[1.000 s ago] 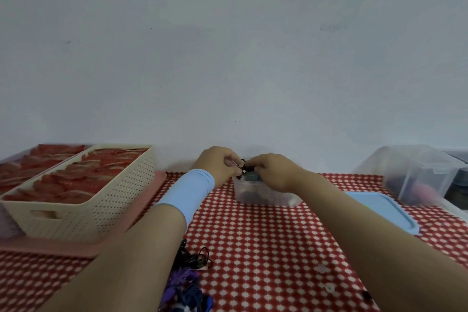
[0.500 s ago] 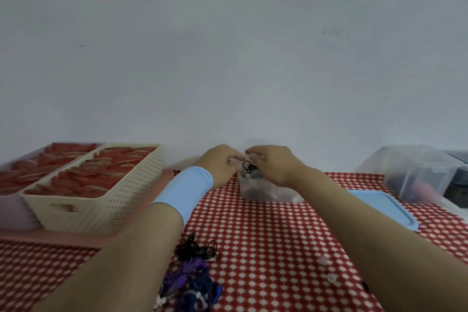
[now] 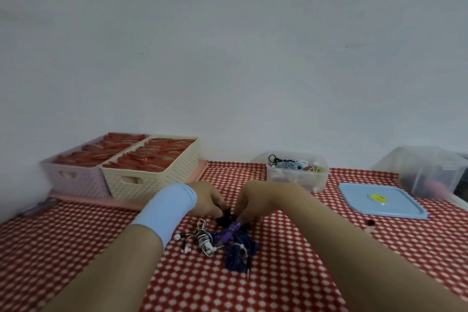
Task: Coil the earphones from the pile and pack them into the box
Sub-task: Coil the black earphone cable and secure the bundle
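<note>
Fingers (image 3: 219, 206) have left the box (image 3: 296, 181) and now pinch the black earphones (image 3: 226, 216).

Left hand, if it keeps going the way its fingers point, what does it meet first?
The black earphones: the fingertips of the left hand look almost on them. Just beyond them is the right hand, though depth is unclear.
</note>
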`<move>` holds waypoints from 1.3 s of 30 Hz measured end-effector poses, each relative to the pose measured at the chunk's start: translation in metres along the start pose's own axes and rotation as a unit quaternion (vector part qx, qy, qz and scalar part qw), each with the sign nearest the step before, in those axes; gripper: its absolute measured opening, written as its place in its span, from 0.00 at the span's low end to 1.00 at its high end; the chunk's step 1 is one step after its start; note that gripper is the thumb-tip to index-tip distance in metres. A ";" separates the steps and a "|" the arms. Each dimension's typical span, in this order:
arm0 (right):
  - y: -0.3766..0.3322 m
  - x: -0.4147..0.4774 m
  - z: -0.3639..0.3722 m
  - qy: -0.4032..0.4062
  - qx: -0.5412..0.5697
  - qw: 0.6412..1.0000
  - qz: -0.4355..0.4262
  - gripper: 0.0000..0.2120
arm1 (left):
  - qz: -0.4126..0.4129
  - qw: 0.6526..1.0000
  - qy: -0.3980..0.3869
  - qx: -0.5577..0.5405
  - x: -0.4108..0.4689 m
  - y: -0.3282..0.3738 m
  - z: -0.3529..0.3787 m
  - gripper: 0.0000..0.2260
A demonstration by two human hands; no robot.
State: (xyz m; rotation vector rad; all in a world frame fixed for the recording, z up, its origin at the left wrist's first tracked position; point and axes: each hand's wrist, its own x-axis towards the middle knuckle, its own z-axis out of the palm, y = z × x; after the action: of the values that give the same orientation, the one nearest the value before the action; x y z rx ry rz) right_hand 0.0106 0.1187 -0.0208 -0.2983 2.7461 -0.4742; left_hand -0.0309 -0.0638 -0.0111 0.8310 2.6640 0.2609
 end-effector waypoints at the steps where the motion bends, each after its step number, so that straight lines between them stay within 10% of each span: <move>1: 0.001 -0.003 0.001 0.008 0.007 1.000 0.001 0.11 | 0.000 1.000 0.003 -0.003 -0.001 -0.001 0.002 0.13; 7: 0.003 -0.032 -0.010 0.157 0.075 0.984 0.027 0.06 | 0.043 0.986 0.138 -0.085 -0.011 0.017 0.000 0.14; 12: 0.024 -0.076 -0.025 0.189 0.175 0.965 0.054 0.06 | 0.105 0.982 0.110 -0.116 -0.008 0.060 0.000 0.23; 21: 0.092 -0.168 -0.034 0.215 0.213 0.942 0.142 0.08 | 0.176 0.969 0.118 -0.127 0.017 0.154 0.022 0.12; 31: 0.152 -0.202 -0.021 0.224 0.076 0.942 0.239 0.13 | 0.141 0.984 -0.046 0.100 0.018 0.180 0.030 0.14; 39: 0.153 -0.173 -0.005 0.164 -0.071 0.941 0.289 0.14 | 0.135 0.985 0.096 -0.041 0.034 0.180 0.034 0.13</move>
State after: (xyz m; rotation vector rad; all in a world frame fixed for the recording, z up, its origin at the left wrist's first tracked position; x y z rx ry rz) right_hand 0.1458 0.3064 -0.0208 0.5992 2.9954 -0.1747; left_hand 0.0482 0.1044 -0.0031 1.1972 2.6868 0.5378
